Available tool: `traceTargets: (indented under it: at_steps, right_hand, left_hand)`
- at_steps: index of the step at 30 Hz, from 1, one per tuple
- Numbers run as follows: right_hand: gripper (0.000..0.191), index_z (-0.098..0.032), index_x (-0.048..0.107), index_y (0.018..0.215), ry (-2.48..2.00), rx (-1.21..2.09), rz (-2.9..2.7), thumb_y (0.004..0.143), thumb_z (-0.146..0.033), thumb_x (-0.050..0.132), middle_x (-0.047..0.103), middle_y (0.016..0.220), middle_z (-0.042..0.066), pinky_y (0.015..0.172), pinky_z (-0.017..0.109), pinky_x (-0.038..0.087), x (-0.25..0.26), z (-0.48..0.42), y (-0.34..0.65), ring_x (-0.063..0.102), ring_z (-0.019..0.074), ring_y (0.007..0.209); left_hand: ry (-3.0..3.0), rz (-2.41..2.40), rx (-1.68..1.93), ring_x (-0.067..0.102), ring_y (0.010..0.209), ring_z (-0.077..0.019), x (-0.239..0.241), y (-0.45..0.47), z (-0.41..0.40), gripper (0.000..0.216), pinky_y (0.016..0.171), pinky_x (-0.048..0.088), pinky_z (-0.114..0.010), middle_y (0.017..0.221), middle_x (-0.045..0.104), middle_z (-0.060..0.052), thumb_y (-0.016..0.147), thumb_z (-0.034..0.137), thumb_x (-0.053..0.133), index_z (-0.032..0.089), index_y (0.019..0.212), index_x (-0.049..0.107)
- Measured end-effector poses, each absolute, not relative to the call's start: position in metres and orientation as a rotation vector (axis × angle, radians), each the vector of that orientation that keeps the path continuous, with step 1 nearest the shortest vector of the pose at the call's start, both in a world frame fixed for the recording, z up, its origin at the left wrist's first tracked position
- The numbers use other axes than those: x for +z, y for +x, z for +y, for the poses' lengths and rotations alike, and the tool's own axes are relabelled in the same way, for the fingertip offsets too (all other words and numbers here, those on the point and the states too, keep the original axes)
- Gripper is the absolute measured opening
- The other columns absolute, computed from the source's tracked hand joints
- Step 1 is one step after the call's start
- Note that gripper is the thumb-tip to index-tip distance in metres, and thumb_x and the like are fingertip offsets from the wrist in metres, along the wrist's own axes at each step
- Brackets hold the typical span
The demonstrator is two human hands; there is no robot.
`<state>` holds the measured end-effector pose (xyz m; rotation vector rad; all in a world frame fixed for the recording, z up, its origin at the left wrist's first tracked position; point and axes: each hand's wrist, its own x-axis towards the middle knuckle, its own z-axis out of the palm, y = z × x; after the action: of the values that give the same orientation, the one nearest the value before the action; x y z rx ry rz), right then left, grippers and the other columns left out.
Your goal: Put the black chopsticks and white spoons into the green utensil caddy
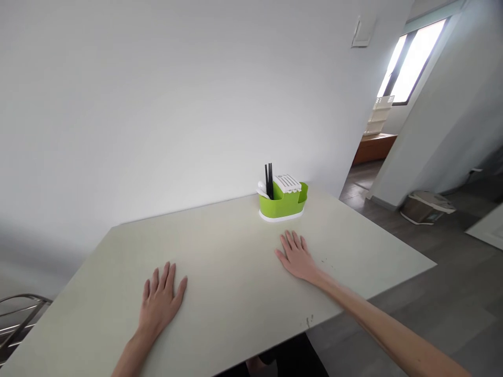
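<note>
Palm down on the pale table point(228, 267), my left hand point(160, 301) lies flat with its fingers spread. My right hand point(296, 256) also rests flat on the tabletop, fingers apart, just in front of a green utensil caddy point(280, 208) with a white base. Neither hand holds anything. Black chopsticks point(269, 180) stand in the caddy's left part, beside white spoons point(262, 189). A white slotted piece point(287, 183) sits on top of the caddy's middle.
A white wall point(176, 104) runs along the table's far edge. Dark marks point(309, 320) show near the front edge. At the left stands a metal-framed chair point(23, 319). Beyond the table's right side, a grey and white appliance point(426, 207) stands on the floor.
</note>
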<state>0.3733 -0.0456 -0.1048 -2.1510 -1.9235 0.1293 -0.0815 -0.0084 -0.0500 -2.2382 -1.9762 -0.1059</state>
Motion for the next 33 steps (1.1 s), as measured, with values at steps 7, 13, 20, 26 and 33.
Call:
traceTargets:
  at_steps: [7, 13, 20, 26, 33]
  right_hand:
    - [0.078, -0.013, 0.032, 0.167, -1.826, 0.149, -2.150, 0.108, -0.062, 0.018, 0.015, 0.176, 0.011, 0.133, 0.054, 0.008, -0.097, -0.034, 0.348, 0.005, 0.0330, 0.164]
    - [0.075, -0.017, 0.033, 0.167, -1.714, 0.185, -2.182, 0.108, -0.063, 0.023, 0.018, 0.176, 0.009, 0.133, 0.055, 0.008, -0.091, -0.005, 0.321, 0.007, 0.0312, 0.164]
    - [0.070, -0.019, 0.036, 0.166, -1.697, 0.168, -2.148, 0.109, -0.059, 0.026, 0.022, 0.175, 0.008, 0.133, 0.053, 0.011, -0.088, 0.005, 0.308, 0.011, 0.0292, 0.164]
    - [0.068, -0.021, 0.036, 0.166, -1.722, 0.216, -2.143, 0.110, -0.058, 0.024, 0.023, 0.175, 0.006, 0.133, 0.052, 0.011, -0.083, 0.003, 0.310, 0.013, 0.0278, 0.163]
    - [0.065, -0.021, 0.041, 0.164, -1.725, 0.222, -2.110, 0.110, -0.055, 0.027, 0.028, 0.173, 0.006, 0.133, 0.050, 0.013, -0.080, 0.003, 0.311, 0.018, 0.0268, 0.163]
  left_hand:
    - [-2.270, -1.999, -0.092, 0.018, 0.159, -0.0458, -0.048, -0.036, 0.021, 0.085, 0.127, 0.017, -0.062, 0.174, 0.027, -0.007, 0.099, 0.063, 0.026, 0.011, 0.167, 0.030]
    - [-2.337, -1.936, -0.125, 0.018, 0.160, -0.0443, -0.052, -0.006, 0.055, 0.085, 0.128, 0.016, -0.062, 0.173, 0.028, -0.011, 0.100, 0.064, 0.030, 0.010, 0.166, 0.033]
    - [-2.337, -1.921, -0.164, 0.020, 0.161, -0.0380, -0.055, -0.005, 0.070, 0.080, 0.129, 0.017, -0.062, 0.172, 0.031, -0.008, 0.102, 0.062, 0.030, 0.014, 0.166, 0.034]
    - [-2.362, -1.952, -0.167, 0.017, 0.162, -0.0355, -0.054, -0.006, 0.067, 0.081, 0.131, 0.014, -0.058, 0.173, 0.029, -0.006, 0.102, 0.065, 0.026, 0.016, 0.166, 0.033]
    - [-2.375, -1.969, -0.175, 0.017, 0.162, -0.0336, -0.050, -0.005, 0.066, 0.080, 0.131, 0.015, -0.058, 0.173, 0.030, -0.005, 0.102, 0.064, 0.027, 0.017, 0.166, 0.033]
